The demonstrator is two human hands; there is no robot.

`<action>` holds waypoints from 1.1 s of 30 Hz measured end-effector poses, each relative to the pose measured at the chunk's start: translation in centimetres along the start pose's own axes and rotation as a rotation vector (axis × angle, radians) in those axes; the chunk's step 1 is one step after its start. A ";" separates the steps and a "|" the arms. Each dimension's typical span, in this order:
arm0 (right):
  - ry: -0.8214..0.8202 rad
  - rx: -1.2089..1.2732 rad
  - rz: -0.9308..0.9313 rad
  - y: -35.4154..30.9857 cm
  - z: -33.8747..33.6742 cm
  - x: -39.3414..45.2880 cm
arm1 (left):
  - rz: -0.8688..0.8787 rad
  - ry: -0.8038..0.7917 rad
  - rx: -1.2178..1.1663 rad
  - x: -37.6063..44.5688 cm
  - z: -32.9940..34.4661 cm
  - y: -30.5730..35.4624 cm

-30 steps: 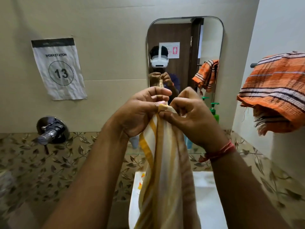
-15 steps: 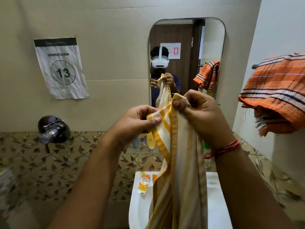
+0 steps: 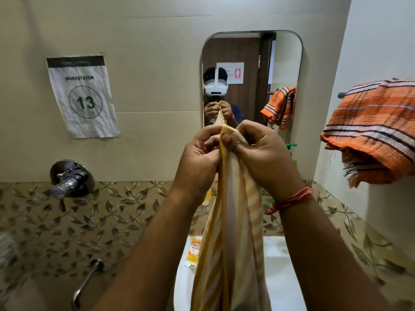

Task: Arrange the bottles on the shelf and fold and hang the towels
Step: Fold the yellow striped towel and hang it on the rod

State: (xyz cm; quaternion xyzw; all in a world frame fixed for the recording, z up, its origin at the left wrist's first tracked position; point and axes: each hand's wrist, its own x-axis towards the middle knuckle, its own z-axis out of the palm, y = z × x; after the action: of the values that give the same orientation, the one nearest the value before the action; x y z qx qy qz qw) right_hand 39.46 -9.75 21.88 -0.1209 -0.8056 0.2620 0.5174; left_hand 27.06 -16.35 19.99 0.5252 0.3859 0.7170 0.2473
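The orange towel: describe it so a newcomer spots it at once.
Start at the mirror on the back wall and look right to the side wall. The orange towel hangs there over a rail. Unlike the yellow-striped towel held up by both hands, it has dark and white stripes and nobody touches it.

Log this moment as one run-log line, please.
step: folding towel | left hand: pinching yellow towel top edge | right hand: pinching same edge | orange towel: hung on rail | bottles: mostly hidden
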 end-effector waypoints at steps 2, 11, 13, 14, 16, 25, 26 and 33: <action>0.059 -0.070 0.021 0.0 0.0 0.1 | -0.043 -0.006 -0.043 -0.2 0.2 -0.1; 0.099 -0.216 0.068 -0.2 0.6 0.0 | -0.082 0.145 -0.065 -0.5 0.9 -0.3; 0.079 -0.212 0.061 -0.3 0.7 -0.1 | -0.108 0.183 -0.098 -0.5 1.1 -0.1; 0.075 -0.216 0.049 -0.3 0.8 -0.2 | -0.105 0.200 -0.080 -0.6 1.1 0.0; 0.070 -0.232 0.023 -0.5 0.9 -0.2 | -0.080 0.216 -0.024 -0.7 1.1 0.1; -0.325 0.233 0.323 0.6 -1.9 -2.2 | -0.038 0.600 -0.093 2.3 -2.1 1.7; -0.385 0.242 0.345 1.1 -2.3 -2.6 | -0.039 0.638 -0.081 2.6 -2.9 1.8; -0.540 0.334 0.528 3.9 -3.8 -5.1 | -0.076 0.847 0.013 4.5 -8.6 2.2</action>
State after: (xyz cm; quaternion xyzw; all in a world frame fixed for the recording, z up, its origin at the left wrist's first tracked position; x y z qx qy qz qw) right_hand 44.79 -7.73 17.05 -0.1648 -0.8002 0.5351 0.2147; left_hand 17.55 -16.79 23.04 0.1710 0.4771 0.8574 0.0898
